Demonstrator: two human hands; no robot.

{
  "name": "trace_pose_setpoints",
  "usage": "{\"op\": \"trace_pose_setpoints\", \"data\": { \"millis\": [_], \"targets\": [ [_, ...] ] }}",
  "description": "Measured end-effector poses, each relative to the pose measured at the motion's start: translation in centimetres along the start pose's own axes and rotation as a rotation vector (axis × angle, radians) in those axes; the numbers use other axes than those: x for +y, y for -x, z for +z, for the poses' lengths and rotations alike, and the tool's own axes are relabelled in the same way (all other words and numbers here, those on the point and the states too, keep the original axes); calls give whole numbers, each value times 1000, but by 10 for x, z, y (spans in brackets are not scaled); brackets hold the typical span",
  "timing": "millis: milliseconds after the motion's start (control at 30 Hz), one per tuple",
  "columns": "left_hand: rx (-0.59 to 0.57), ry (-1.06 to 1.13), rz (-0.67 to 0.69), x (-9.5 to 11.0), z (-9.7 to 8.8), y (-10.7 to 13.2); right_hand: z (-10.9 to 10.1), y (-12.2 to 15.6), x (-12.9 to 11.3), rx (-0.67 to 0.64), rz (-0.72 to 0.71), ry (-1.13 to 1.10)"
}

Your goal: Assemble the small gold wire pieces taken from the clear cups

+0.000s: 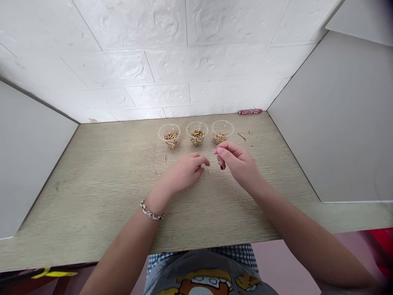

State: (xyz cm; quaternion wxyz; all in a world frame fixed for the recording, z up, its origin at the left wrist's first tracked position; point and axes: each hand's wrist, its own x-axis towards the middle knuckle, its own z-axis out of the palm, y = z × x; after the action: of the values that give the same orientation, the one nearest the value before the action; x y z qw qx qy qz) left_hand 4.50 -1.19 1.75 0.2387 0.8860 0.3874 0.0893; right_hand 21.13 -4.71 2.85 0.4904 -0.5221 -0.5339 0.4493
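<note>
Three clear plastic cups stand in a row near the wall, each holding small brass pins: the left cup (169, 135), the middle cup (197, 133) and the right cup (222, 131). My left hand (183, 171) rests on the wooden table (92, 184) in front of them, fingers curled in a pinch; what it holds is too small to see. My right hand (238, 162) hovers just below the right cup, fingertips pinched together. A tiny pin (208, 170) lies between the two hands.
A few loose pins (242, 135) lie right of the right cup, one more pin (164, 159) left of my left hand. A pink pen (250, 111) lies at the wall. Grey side panels bound the table left and right.
</note>
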Motion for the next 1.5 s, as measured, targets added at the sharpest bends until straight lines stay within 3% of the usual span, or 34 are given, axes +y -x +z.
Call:
{"op": "trace_pose_setpoints", "data": {
  "millis": [200,500,667,733,833,933,1167,1333,1500],
  "targets": [
    [-56,-100,53,7,11,-2,0,0,1,3,-20,-8],
    [39,-130,29,2,20,-8,2,1,1,20,-69,-45],
    [88,-3,-41,3,18,-7,1,-6,8,59,-85,-31],
    [100,57,-86,1,11,-5,-1,-11,14,88,-57,-61],
    [88,54,-122,-3,2,-2,-3,-19,22,62,99,-178],
    [83,2,-96,-3,0,-2,-3,-22,25,26,197,-231],
    [48,-91,-29,2,14,-7,-3,-20,24,55,135,-264],
    [126,-135,5,-4,17,-9,-3,-18,19,142,73,-336],
    [202,-186,49,-9,21,-10,-3,-18,16,150,79,-358]
  ]
}}
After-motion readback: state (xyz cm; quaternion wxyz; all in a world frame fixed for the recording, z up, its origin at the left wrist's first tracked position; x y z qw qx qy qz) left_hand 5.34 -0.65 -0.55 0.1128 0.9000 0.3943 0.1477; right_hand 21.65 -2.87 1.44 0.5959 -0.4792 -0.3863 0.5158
